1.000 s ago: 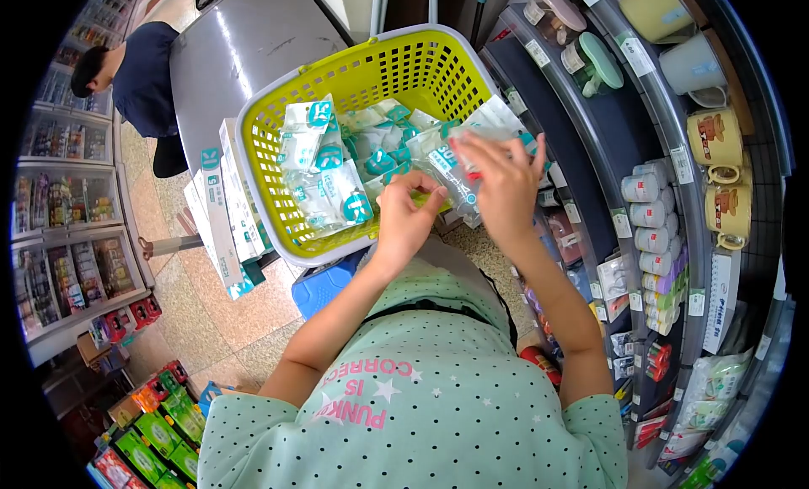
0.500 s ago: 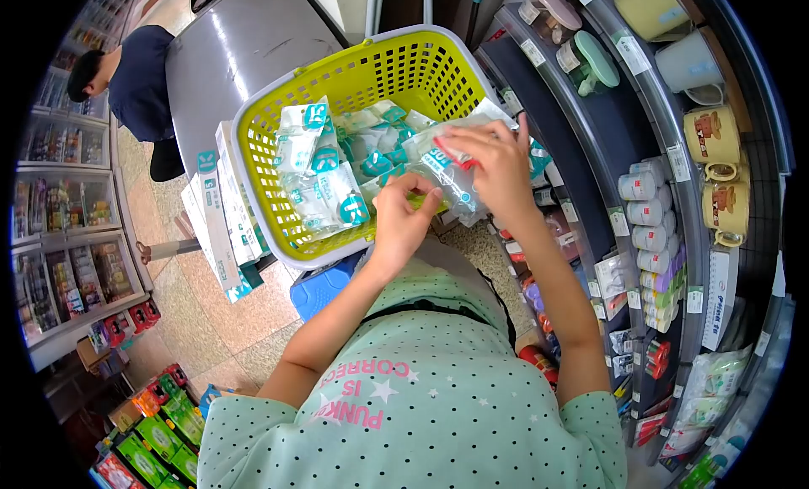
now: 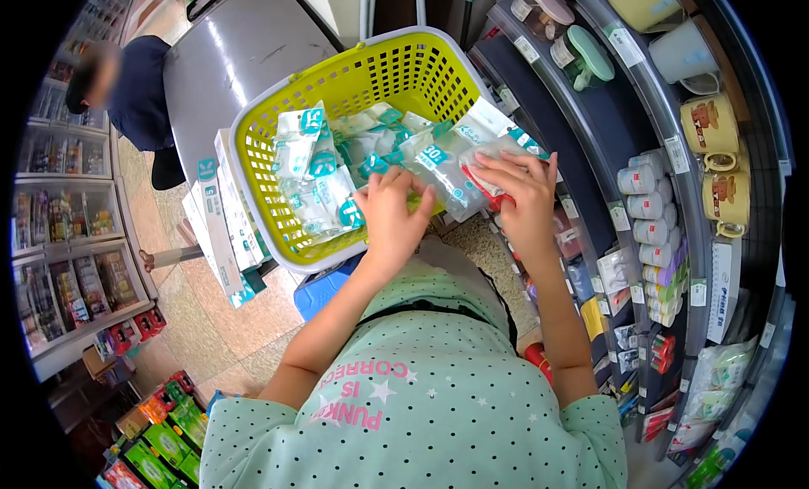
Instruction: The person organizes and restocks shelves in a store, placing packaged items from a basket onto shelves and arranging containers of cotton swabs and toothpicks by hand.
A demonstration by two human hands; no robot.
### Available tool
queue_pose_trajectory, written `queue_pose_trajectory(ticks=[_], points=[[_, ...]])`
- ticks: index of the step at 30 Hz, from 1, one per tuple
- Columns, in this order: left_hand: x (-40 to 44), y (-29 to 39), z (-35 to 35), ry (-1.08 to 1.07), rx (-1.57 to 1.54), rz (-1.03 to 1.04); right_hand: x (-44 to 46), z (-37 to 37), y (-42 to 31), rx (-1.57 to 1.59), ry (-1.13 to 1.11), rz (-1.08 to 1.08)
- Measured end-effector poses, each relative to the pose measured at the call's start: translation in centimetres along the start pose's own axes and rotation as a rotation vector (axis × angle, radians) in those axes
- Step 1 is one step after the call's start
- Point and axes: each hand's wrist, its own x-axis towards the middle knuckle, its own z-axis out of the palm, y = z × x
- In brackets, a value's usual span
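A yellow-green plastic basket point(image 3: 329, 84) with a grey rim holds several clear packets point(image 3: 316, 194) with white and teal labels. My left hand point(image 3: 392, 215) is over the basket's near rim, beside these packets, thumb and fingers apart. My right hand point(image 3: 527, 194) grips a small clear packet with a red edge point(image 3: 482, 184), its fingers lying across the top; its contents are hidden. Under and beside it, a larger clear bag point(image 3: 447, 173) with a teal "30" label lies across the basket's right side.
Shelves on the right carry mugs point(image 3: 709, 131), white rolls point(image 3: 645, 206) and lidded containers point(image 3: 583, 55). A grey table point(image 3: 244, 51) stands beyond the basket, with white-and-teal boxes point(image 3: 223, 228) at the basket's left. Another person point(image 3: 139, 88) is by the left shelves. A blue stool point(image 3: 316, 295) is below.
My right hand has moved right and down with the red-edged packet, uncovering more of the larger bag. My left hand has drawn slightly left, its thumb and finger parting.
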Motion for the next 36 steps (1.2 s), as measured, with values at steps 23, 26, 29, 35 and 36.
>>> queue_pose_trajectory(ticks=[23, 26, 29, 35, 36], points=[[-0.7, 0.5, 3.1, 0.239, 0.192, 0.646, -1.0, -0.1, 7.9, -0.150, 0.225, 0.155], [-0.7, 0.7, 2.6, 0.225, 0.203, 0.646, -1.9, -1.0, 8.2, -0.058, 0.334, 0.217], [-0.1, 0.8, 1.9, 0.206, 0.186, 0.648, -2.8, -1.9, 7.6, 0.009, 0.406, 0.232], [1.4, 2.4, -0.4, 0.170, 0.186, 0.684, -3.7, -3.2, 5.6, 0.158, 0.564, 0.249], [1.7, 2.8, -1.0, 0.193, 0.138, 0.680, -3.9, -3.5, 5.2, 0.180, 0.596, 0.263]])
